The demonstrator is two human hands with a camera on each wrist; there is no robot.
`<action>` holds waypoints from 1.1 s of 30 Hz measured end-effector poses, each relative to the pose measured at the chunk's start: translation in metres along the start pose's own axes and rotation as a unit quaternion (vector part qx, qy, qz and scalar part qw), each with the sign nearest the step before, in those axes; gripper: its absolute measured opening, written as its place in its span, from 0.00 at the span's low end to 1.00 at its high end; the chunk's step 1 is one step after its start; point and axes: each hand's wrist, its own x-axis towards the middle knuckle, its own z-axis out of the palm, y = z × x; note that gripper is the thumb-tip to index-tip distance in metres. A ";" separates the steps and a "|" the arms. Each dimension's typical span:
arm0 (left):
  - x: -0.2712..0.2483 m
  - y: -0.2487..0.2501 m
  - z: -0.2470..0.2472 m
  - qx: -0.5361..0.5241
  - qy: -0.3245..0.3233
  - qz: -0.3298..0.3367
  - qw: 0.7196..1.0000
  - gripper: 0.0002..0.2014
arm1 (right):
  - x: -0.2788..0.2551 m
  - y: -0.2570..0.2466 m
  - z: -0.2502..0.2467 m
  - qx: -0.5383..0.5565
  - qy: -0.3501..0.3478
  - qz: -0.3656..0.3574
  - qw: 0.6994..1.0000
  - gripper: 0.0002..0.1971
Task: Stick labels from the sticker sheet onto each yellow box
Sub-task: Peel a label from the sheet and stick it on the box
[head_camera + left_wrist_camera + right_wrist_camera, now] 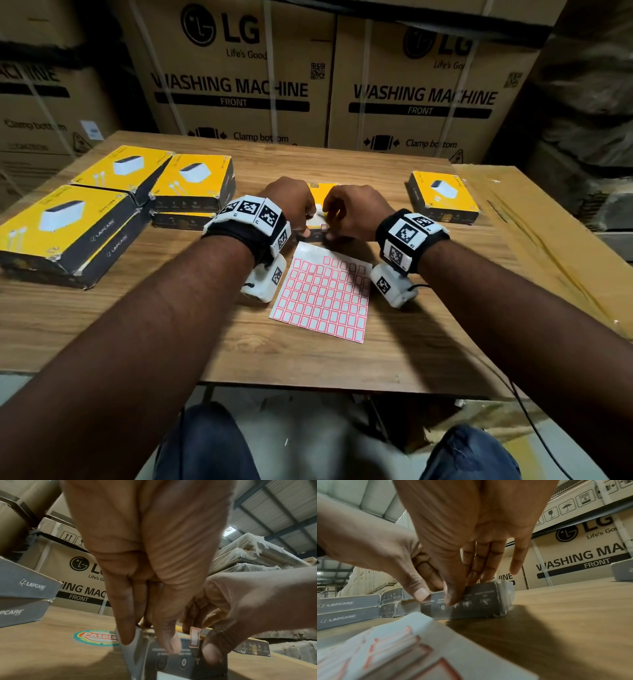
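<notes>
A yellow box [320,193] with dark grey sides lies in the middle of the wooden table [137,308], mostly covered by both hands. My left hand [308,222] grips its left end, fingers over the top and thumb on the near side [171,662]. My right hand [329,230] pinches a small red-bordered label [194,637] at the box's near top edge, its thumb against the grey side [481,601]. The sticker sheet [322,298], several rows of red-bordered labels, lies flat just in front of the box, between my wrists [402,649].
Stacks of yellow boxes [68,222] [195,181] fill the table's left side. A single yellow box [443,197] sits at the right. Big washing-machine cartons [239,85] wall off the back. Taped brown cardboard [548,240] borders the table on the right.
</notes>
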 end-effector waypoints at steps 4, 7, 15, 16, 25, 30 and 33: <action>0.001 0.000 0.001 -0.002 0.000 0.003 1.000 0.23 | 0.000 0.001 0.000 -0.011 0.000 -0.009 1.000 0.14; 0.001 -0.001 0.000 -0.005 -0.002 0.000 1.000 0.22 | -0.002 0.001 -0.002 -0.017 0.001 -0.013 1.000 0.10; 0.001 0.001 -0.001 -0.002 -0.004 0.004 1.000 0.23 | -0.003 -0.001 -0.006 -0.039 -0.017 -0.030 0.999 0.08; 0.001 0.001 -0.001 -0.001 -0.004 0.005 1.000 0.23 | -0.003 -0.002 -0.006 -0.046 -0.023 -0.031 0.998 0.09; -0.001 0.004 -0.004 -0.004 -0.008 -0.003 1.000 0.24 | -0.002 -0.006 -0.009 -0.087 -0.053 -0.038 0.994 0.07; -0.004 0.004 -0.005 -0.004 -0.010 -0.003 1.000 0.24 | -0.002 -0.007 -0.002 -0.069 -0.027 -0.022 0.997 0.09; -0.003 0.005 -0.006 -0.007 -0.010 -0.001 1.000 0.24 | 0.000 -0.005 -0.001 -0.063 -0.025 -0.018 0.998 0.09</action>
